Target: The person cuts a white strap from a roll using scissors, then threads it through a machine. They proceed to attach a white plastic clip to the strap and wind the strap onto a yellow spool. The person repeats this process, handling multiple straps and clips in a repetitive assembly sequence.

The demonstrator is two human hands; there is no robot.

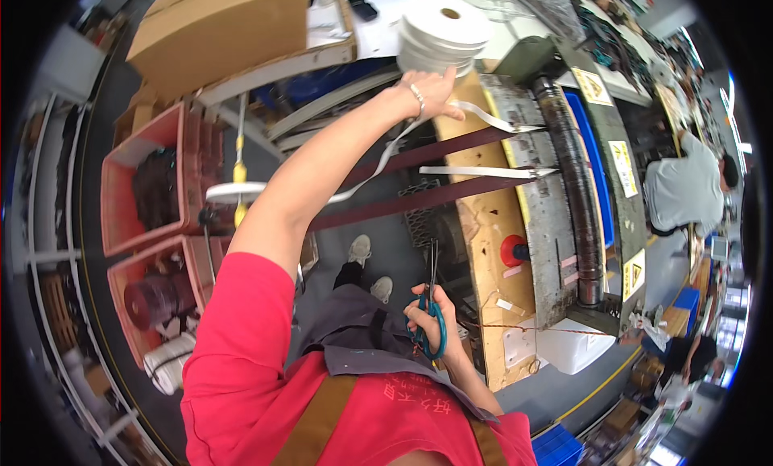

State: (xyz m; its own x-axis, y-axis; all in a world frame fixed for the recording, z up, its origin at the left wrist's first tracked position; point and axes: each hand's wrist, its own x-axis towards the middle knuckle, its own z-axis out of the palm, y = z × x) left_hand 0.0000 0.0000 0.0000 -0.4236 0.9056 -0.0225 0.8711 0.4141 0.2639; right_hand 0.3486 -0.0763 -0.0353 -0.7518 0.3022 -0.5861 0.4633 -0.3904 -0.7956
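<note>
My left hand (435, 92) reaches far forward, thumb and index finger spread, against the lower edge of a stack of white tape rolls (443, 35). A thin white tape (374, 172) passes by this hand and runs on to the bench machine (564, 192); whether the fingers touch it I cannot tell. Two dark maroon straps (403, 204) stretch into the machine, with a short white strip (467, 171) between them. Close to my body, my right hand (435, 325) grips scissors (431, 305) with teal handles, blades pointing forward and nearly closed.
Pink crates (145, 184) with dark rolled material stand at the left. A cardboard box (217, 35) sits at the far left on a table. The machine has a dark roller (568, 184) and a wooden board (483, 249). A person in a grey shirt (684, 188) sits at the right.
</note>
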